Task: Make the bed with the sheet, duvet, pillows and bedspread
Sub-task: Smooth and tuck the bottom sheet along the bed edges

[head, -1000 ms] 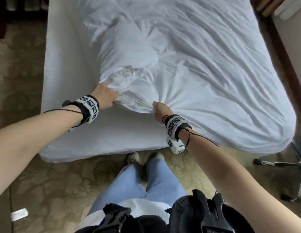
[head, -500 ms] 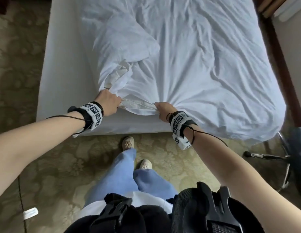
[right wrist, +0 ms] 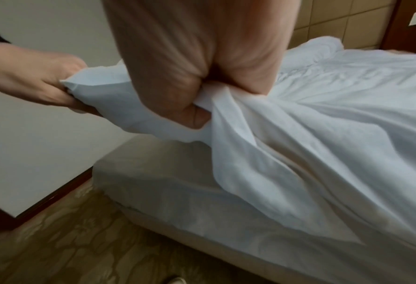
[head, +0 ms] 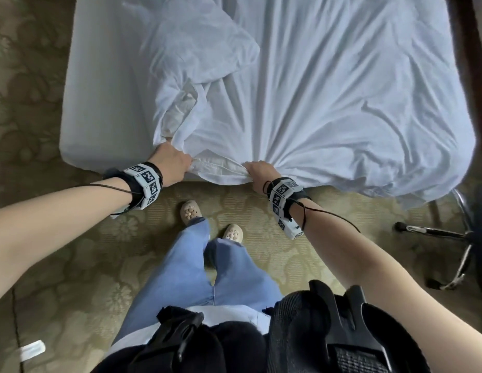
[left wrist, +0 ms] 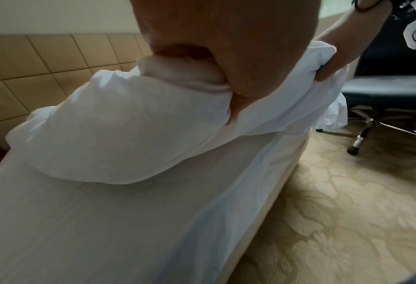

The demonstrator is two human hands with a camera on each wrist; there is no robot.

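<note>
Fists: L hand (head: 171, 162) & R hand (head: 258, 173) gripping duvet (head: 328, 103) hem.

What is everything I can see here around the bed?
duvet: one, white, rumpled over the right part of the bed, its near edge gripped by both hands.
sheet: one, white, smooth over the mattress, bare on the left.
carpet: one, olive and beige floral, around the bed.
office chair: one, dark seat on a chrome base, right of the bed.
headboard: one, tan padded squares, at the far end.
white tag: one, on the carpet, lower left.
shoes: two, beige, on the carpet.
jeans: one pair, blue.
wrist bands: two, black and white, patterned.
left hand: one, fingers curled round the duvet edge.
right hand: one, likewise gripping.
</note>
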